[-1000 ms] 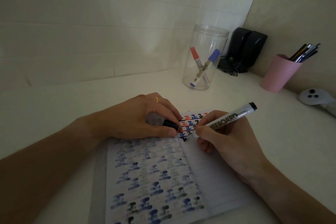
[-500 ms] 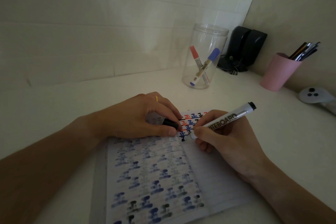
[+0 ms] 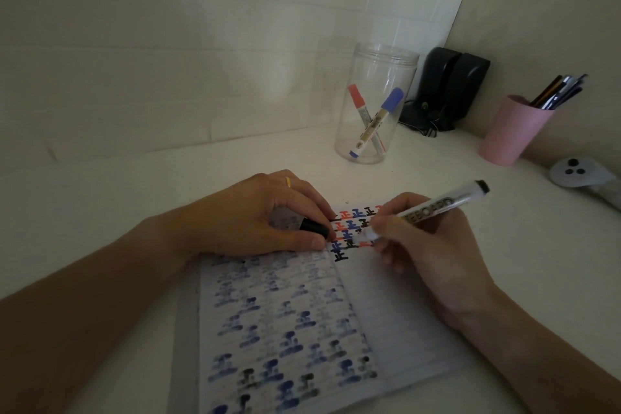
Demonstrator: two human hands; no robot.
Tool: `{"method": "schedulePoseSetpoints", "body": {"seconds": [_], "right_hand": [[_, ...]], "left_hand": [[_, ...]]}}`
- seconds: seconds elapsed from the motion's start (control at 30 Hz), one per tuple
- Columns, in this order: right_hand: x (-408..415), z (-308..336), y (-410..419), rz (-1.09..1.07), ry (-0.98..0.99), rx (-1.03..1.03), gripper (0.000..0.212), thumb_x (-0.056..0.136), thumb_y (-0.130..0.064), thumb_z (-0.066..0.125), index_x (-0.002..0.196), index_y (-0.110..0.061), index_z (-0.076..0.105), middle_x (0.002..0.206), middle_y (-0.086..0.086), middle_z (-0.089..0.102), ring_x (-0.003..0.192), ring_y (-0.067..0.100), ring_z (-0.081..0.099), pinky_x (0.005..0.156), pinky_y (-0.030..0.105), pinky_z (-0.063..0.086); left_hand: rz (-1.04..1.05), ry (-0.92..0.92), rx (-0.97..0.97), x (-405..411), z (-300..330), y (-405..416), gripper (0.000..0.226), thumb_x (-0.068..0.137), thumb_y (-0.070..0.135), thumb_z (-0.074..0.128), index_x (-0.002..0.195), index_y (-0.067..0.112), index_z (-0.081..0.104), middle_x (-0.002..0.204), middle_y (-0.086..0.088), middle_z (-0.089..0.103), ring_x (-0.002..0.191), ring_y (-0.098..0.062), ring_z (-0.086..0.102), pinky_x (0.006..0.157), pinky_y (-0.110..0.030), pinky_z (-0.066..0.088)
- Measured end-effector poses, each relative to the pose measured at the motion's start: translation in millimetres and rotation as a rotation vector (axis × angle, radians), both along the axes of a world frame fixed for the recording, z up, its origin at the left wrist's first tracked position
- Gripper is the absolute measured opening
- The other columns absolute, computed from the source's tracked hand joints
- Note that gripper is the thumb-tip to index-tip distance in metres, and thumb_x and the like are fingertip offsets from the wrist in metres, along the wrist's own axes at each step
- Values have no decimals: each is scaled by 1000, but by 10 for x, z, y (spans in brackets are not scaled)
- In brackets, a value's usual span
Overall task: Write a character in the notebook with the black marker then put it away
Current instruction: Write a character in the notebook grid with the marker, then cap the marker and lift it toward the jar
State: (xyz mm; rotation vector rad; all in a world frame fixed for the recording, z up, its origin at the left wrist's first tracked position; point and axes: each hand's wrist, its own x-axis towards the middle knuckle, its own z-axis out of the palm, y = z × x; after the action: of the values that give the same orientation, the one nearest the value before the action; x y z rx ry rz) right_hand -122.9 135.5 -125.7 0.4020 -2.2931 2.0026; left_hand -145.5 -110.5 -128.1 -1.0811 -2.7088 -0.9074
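Observation:
An open lined notebook [image 3: 396,323] lies on the white desk. Its right page carries rows of red, blue and black characters at the top, with a black character [image 3: 341,255] lowest on the left. My right hand [image 3: 433,252] holds the black whiteboard marker [image 3: 433,208], uncapped, tip down over the page near the written rows; the tip itself is blurred. My left hand [image 3: 268,218] rests on the top of the left page and pinches the black marker cap [image 3: 79,228].
A clear plastic jar [image 3: 376,104] with a red and a blue marker stands behind the notebook. Black speakers [image 3: 450,91] sit in the corner, a pink cup [image 3: 510,131] of pens to the right, and a white controller [image 3: 574,173] at the far right edge.
My right hand has shifted the marker up and to the right, away from the lowest black character, which now stands uncovered. My left hand has stayed put.

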Motion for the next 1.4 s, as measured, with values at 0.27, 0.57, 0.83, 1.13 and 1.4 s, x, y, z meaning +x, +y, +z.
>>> {"method": "schedulePoseSetpoints", "body": {"seconds": [0.27,0.57,0.83,1.13,1.4], "right_hand": [[-352,308,-55,-145,1,-282,17,84,-8,76,98,-1,71,72,10,71,61,19,64,51,26,49],[-435,110,50,-23,-159,-539,19,92,-10,61,103,-6,76,91,17,79,77,25,73,63,27,56],[-378,109,26,60,-166,-533,24,74,-19,71,89,-3,81,68,11,70,61,17,60,55,25,50],[-349,105,-16,138,-162,-503,27,76,-19,68,93,-1,80,71,15,72,62,18,64,56,24,51],[-274,149,-39,246,-197,-491,14,80,-10,69,92,-5,74,83,26,75,69,25,71,62,27,58]], "left_hand": [[18,37,-23,47,53,20,27,90,45,73,114,33,79,124,18,71,120,-3,59,100,-32,52],[275,199,185,54,29,85,25,102,39,59,119,31,74,100,19,65,94,-4,65,79,-12,48],[371,210,291,64,57,61,32,90,38,67,118,25,77,93,10,69,87,-11,67,77,-8,46],[346,180,336,104,83,90,33,89,36,70,120,27,77,94,11,66,91,-14,66,79,-9,46],[309,200,409,125,86,132,38,84,33,75,121,25,77,94,10,70,91,-15,70,82,-11,52]]}}
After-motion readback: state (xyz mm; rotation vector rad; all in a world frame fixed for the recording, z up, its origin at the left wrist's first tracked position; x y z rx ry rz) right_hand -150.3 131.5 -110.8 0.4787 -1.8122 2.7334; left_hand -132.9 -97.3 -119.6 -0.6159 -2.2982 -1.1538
